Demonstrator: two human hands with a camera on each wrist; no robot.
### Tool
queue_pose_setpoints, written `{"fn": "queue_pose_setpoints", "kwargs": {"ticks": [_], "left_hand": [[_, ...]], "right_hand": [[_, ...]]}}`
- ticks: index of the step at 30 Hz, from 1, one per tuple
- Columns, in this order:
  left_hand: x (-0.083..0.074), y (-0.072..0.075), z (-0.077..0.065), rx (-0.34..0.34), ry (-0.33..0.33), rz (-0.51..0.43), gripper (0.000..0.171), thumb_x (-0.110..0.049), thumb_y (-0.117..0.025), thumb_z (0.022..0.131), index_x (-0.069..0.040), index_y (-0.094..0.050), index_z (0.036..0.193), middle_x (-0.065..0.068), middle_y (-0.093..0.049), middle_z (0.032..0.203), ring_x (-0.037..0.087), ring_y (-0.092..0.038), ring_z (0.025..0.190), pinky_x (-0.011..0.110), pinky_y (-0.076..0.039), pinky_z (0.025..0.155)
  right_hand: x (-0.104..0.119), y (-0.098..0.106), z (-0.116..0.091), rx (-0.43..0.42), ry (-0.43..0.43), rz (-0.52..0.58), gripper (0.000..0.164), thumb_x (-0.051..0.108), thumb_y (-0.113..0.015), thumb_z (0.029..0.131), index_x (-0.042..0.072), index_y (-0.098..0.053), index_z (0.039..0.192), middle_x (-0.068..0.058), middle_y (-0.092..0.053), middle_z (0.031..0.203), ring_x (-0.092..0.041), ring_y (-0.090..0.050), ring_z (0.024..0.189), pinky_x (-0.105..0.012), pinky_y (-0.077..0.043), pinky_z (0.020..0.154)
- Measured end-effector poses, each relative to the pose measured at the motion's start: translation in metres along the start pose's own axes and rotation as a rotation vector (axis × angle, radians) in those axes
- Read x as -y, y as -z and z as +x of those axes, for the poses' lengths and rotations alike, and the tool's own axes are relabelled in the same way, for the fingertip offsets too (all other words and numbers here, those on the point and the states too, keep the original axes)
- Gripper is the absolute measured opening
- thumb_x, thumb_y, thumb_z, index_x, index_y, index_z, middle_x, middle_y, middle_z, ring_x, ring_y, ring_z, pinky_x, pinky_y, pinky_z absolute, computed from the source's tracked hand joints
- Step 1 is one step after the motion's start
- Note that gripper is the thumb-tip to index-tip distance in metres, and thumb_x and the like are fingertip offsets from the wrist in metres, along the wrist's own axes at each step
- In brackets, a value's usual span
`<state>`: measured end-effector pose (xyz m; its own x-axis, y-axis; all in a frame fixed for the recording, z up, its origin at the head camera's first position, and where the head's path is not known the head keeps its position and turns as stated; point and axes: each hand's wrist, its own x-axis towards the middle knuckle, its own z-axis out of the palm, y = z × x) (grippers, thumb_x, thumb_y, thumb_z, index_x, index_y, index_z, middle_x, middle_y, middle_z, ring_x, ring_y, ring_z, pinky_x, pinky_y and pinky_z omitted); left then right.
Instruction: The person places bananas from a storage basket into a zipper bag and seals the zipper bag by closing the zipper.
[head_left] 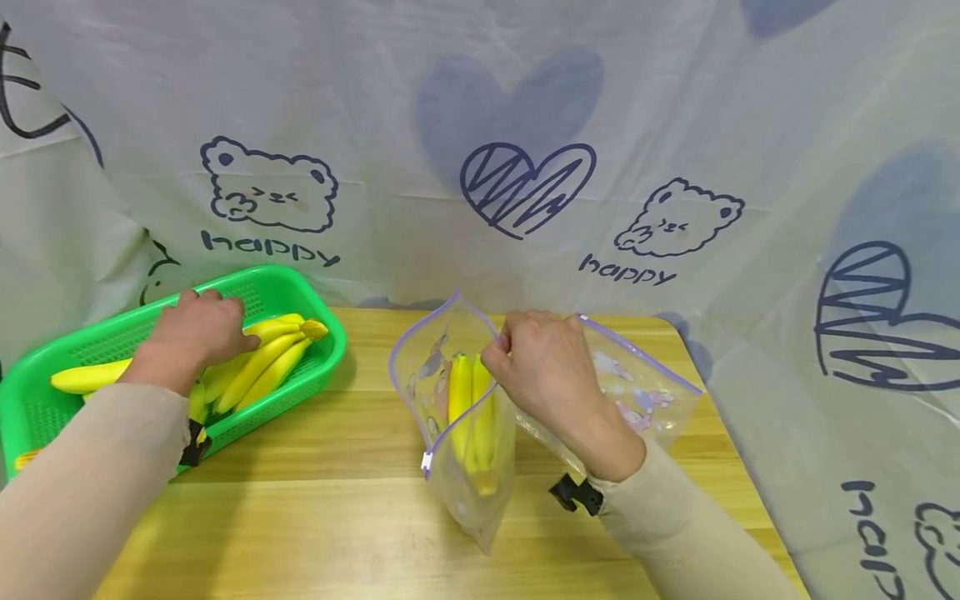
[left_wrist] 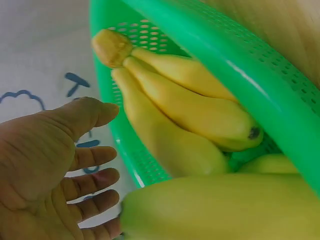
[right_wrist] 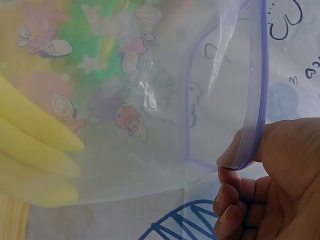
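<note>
My right hand [head_left: 543,358] pinches the purple-edged rim of a clear zip bag [right_wrist: 165,165] between thumb and curled fingers. The bag's mouth gapes, and a bunch of yellow bananas [head_left: 472,408] stands inside it. A white slider [head_left: 427,461] sits at the near corner of its rim. Over the green basket [head_left: 333,337] hovers my left hand [head_left: 198,329], its fingers loosely bent and holding nothing. In the left wrist view, the fingers [left_wrist: 95,180] of that hand are spread beside a bunch of bananas [left_wrist: 185,110] inside the basket. More bananas [head_left: 90,377] lie farther left in it.
A second zip bag [head_left: 645,392] with printed figures lies flat behind and right of my right hand. Everything stands on a wooden table [head_left: 330,533]. A pale curtain [head_left: 405,100] with bear and heart drawings hangs right behind the table.
</note>
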<state>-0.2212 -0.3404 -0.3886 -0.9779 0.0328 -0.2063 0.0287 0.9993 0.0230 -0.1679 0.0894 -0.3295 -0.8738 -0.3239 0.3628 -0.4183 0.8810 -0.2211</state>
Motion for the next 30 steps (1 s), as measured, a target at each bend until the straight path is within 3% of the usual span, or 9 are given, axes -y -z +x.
{"fn": "queue_pose_setpoints", "kwargs": {"ticks": [7, 10, 22, 27, 30], "left_hand": [[0.004, -0.012, 0.009, 0.118, 0.030, -0.034, 0.061, -0.037, -0.067, 0.099, 0.016, -0.058, 0.128, 0.051, -0.038, 0.142, 0.074, -0.035, 0.126, 0.082, -0.036, 0.102], [0.003, -0.014, 0.010, 0.132, 0.044, -0.053, 0.058, -0.034, -0.063, 0.100, 0.016, -0.057, 0.129, 0.052, -0.039, 0.141, 0.075, -0.034, 0.127, 0.083, -0.036, 0.102], [0.002, -0.025, 0.018, 0.054, 0.092, -0.052, 0.061, -0.035, -0.058, 0.103, 0.017, -0.052, 0.134, 0.049, -0.050, 0.134, 0.074, -0.035, 0.128, 0.086, -0.031, 0.103], [0.007, -0.029, 0.019, -0.040, 0.164, -0.017, 0.057, -0.038, -0.061, 0.100, 0.015, -0.063, 0.120, 0.048, -0.057, 0.122, 0.074, -0.040, 0.123, 0.088, -0.030, 0.100], [0.010, -0.031, 0.019, -0.035, 0.230, -0.017, 0.064, -0.045, -0.056, 0.103, 0.017, -0.063, 0.117, 0.051, -0.056, 0.122, 0.077, -0.038, 0.123, 0.087, -0.030, 0.099]], "right_hand": [[0.000, -0.003, -0.002, 0.000, -0.003, -0.013, 0.020, 0.013, -0.063, 0.083, 0.014, -0.056, 0.065, 0.001, -0.057, 0.066, -0.023, -0.054, 0.065, -0.045, -0.041, 0.073], [-0.001, -0.003, -0.003, -0.011, 0.003, -0.013, 0.021, 0.012, -0.064, 0.083, 0.014, -0.055, 0.064, 0.001, -0.056, 0.064, -0.022, -0.052, 0.064, -0.043, -0.039, 0.070], [-0.002, -0.004, -0.005, -0.012, 0.007, -0.021, 0.021, 0.012, -0.062, 0.083, 0.015, -0.053, 0.064, 0.001, -0.053, 0.062, -0.022, -0.051, 0.061, -0.039, -0.036, 0.065], [-0.003, -0.005, -0.005, -0.014, 0.007, -0.029, 0.021, 0.013, -0.062, 0.083, 0.014, -0.053, 0.064, 0.001, -0.054, 0.062, -0.022, -0.051, 0.062, -0.038, -0.035, 0.066], [-0.003, -0.004, -0.006, -0.010, 0.007, -0.028, 0.021, 0.013, -0.062, 0.084, 0.015, -0.054, 0.065, 0.001, -0.054, 0.062, -0.022, -0.051, 0.062, -0.038, -0.036, 0.066]]}}
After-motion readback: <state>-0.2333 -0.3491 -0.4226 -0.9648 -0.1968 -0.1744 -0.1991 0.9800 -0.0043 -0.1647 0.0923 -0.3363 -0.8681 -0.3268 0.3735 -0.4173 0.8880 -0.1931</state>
